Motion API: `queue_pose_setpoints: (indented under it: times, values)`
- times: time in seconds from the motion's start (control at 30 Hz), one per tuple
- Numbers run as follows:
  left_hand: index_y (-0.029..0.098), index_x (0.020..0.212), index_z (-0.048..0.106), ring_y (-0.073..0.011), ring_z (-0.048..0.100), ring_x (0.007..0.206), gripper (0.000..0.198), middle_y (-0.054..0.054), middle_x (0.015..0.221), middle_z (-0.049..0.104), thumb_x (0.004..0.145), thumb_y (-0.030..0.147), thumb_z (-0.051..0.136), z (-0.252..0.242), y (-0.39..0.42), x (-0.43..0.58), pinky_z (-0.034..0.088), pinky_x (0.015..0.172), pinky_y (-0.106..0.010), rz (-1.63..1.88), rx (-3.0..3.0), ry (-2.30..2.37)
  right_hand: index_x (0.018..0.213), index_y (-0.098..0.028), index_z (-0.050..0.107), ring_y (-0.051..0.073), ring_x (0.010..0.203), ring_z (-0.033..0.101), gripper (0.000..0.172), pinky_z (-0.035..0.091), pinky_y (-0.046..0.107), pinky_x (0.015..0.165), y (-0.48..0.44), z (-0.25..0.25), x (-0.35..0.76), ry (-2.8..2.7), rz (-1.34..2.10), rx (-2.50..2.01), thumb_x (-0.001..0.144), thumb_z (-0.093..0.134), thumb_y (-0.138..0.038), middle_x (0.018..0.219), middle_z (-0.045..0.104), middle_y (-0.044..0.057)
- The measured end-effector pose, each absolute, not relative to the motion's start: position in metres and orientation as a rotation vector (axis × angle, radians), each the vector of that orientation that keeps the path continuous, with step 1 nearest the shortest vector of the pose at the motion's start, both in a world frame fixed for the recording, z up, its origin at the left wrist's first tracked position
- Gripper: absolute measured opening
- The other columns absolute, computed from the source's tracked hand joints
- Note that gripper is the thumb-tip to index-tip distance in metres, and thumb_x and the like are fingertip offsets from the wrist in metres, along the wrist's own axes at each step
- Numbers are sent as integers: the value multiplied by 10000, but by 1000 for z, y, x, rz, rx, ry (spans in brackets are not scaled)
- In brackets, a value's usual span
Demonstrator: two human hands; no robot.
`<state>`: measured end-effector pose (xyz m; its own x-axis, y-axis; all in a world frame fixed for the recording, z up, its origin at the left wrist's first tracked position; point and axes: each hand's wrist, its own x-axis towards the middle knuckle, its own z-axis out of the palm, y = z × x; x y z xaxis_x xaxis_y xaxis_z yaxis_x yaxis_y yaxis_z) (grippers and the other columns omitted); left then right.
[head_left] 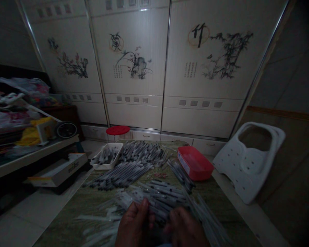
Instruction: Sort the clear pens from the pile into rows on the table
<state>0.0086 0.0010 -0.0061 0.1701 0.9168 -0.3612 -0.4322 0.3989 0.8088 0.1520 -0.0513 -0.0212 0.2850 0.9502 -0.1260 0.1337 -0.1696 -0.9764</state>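
At the near edge of the table, my left hand (134, 223) is closed, thumb pressed against the curled fingers; what it pinches is too dark to make out. Close by on its right, my right hand (186, 228) is curled in and somewhat blurred, its grip also unclear. Just beyond both hands lies a loose heap of clear-barrelled pens with dark ends (164, 193). Clear plastic sleeves or tubes (101, 228) are spread left of my left hand. More long clear pieces (208, 219) lie right of my right hand.
Farther back are rows of pens (123, 175), a bigger pen pile (144, 152), a white tray (115, 161) holding pens and a red plastic box (195, 164). Small pinkish bits (159, 175) lie mid-table. A white folded plastic seat (249, 161) stands right, a red stool (117, 130) behind.
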Motion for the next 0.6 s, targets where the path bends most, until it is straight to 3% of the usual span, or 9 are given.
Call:
queue_pose_setpoints:
  times: [0.1,0.2,0.33,0.47,0.6]
  values:
    - [198,719,544,-92,500,482,491,33,540,623,671,600,822,-6,1,9,390,520,-212,1047,609,977,728,-204,594,88,409,437,636,310,208,423,-51,-23,154,-1075,1090,-1507,835,427,-807,559,615,-11]
    - [194,710,553,-90,493,472,485,32,529,619,666,588,832,-6,3,8,386,510,-210,1074,619,992,801,-197,571,78,417,473,480,332,201,426,-50,-22,157,-1092,1082,-1475,839,544,-675,641,663,-2]
    - [179,748,589,-100,540,532,463,19,578,643,673,560,841,-7,6,6,421,551,-215,1134,618,1007,844,-197,505,26,339,436,284,286,170,387,-48,-15,160,-893,1375,-1347,819,595,-465,710,716,-2]
    - [182,768,582,-96,535,527,445,19,586,644,711,556,816,-8,5,6,419,543,-211,1098,616,996,863,-207,496,37,377,504,358,272,154,379,-48,-9,158,-740,1509,-1202,771,648,-517,734,715,-13]
    - [181,773,600,-95,540,516,440,30,598,633,691,545,834,-5,5,4,432,522,-210,1085,597,962,823,-207,526,24,345,371,397,225,164,371,-46,-11,162,-873,1354,-1359,815,622,-592,584,594,-76]
